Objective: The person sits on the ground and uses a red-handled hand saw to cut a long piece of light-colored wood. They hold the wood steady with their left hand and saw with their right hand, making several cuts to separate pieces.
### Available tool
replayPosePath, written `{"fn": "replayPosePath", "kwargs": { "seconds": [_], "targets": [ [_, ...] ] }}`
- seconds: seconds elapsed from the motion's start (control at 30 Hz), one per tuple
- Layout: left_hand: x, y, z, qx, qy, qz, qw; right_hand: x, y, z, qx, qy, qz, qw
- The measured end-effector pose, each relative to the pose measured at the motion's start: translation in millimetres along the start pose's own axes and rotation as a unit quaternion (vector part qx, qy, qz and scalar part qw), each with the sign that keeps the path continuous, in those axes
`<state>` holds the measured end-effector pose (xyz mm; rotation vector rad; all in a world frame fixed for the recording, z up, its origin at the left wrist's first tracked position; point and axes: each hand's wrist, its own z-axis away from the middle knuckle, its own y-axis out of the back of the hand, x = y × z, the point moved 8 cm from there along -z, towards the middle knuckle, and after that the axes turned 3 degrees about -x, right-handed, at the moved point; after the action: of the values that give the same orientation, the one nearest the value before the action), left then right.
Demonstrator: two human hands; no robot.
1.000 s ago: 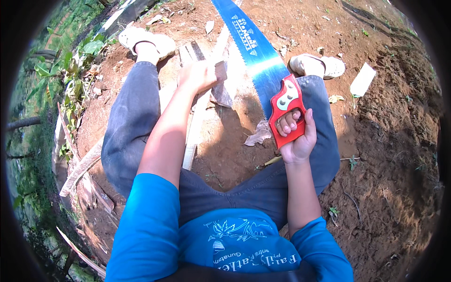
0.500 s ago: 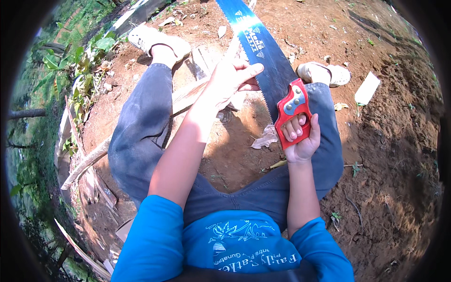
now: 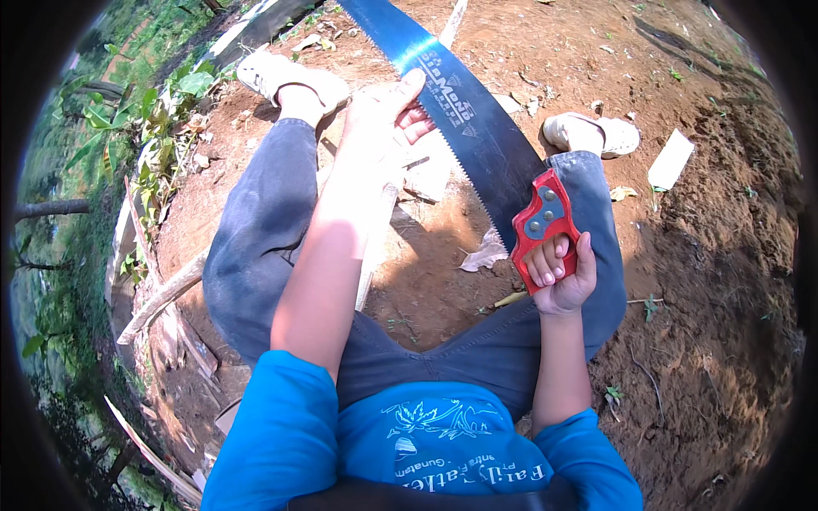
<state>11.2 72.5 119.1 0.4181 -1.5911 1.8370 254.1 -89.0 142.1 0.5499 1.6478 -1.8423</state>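
A handsaw with a wide dark-blue blade (image 3: 477,119) and a red handle slants up and left in front of me. My right hand (image 3: 562,277) is closed around the handle, fingers through its opening. Near the middle of the blade, my left hand (image 3: 388,119) has its thumb at the toothed edge and its fingers curled beside and partly behind it, pinching the blade. The fingertips there are partly hidden. Below my left forearm a pale strip of wood (image 3: 377,247) shows between my legs, partly covered by the arm.
A dry leaf (image 3: 486,252) lies on the brown soil between my knees. Branches (image 3: 166,298) and split wood lie at the left, beside green plants (image 3: 158,162). A pale flat piece (image 3: 671,160) lies at the right, beyond my right shoe (image 3: 590,136).
The blade has tilted further left, and the handle has shifted slightly down and right. My left hand has moved up and left along the toothed edge. The wood below lies at a different angle.
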Motion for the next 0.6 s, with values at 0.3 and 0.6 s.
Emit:
{"fn": "replayPosePath", "kwargs": {
  "seconds": [0.3,0.6],
  "targets": [
    [46,2,4,-0.039,-0.070,0.019,0.997,-20,12,17,-0.013,-0.002,0.029,0.999],
    [75,19,5,0.001,-0.126,0.076,0.989,-40,27,27,-0.034,0.002,0.023,0.999]
  ]
}}
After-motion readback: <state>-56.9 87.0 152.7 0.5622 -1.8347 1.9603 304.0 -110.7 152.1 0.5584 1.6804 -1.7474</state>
